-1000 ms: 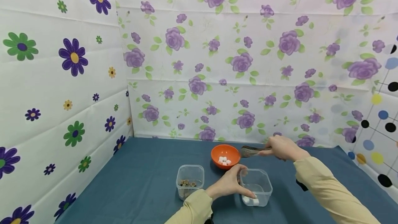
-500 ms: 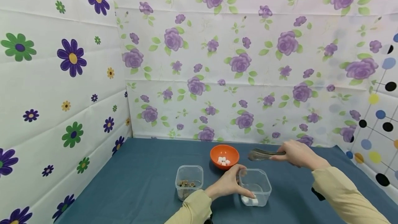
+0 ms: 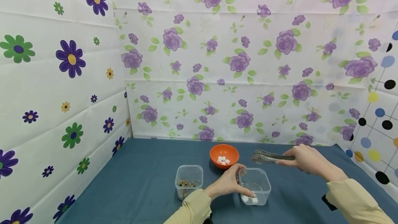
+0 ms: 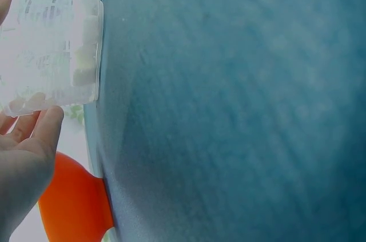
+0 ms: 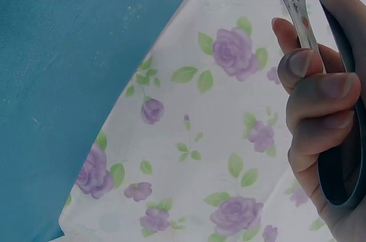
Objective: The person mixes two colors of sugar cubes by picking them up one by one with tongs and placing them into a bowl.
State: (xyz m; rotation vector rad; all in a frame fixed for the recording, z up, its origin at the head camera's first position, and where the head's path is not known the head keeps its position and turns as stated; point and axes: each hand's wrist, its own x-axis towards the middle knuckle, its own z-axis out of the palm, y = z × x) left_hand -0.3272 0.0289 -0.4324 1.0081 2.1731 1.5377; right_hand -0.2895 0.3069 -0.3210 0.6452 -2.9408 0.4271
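My left hand [image 3: 229,182] grips the right-hand clear plastic container [image 3: 255,184] between thumb and fingers. Several white marshmallows [image 3: 249,199] lie at its bottom; the left wrist view shows them as a pale row [image 4: 86,36] through the wall. My right hand [image 3: 308,158] holds metal tongs [image 3: 270,157] above the table, right of the orange bowl [image 3: 214,161]. In the right wrist view, its fingers curl round the tongs' arms [image 5: 300,10], whose perforated tip shows. Nothing is visible between the tips. Several white and pinkish marshmallows [image 3: 223,160] sit in the bowl.
A second clear container [image 3: 189,172] with several small brown pieces [image 3: 186,183] stands left of my left hand. A blue cloth [image 3: 149,168] covers the table. Flower-printed sheets [image 3: 192,54] rise behind it and at the sides.
My right hand and the tongs have moved right, away from the orange bowl, and slightly lower. My left hand has kept its grip on the container.
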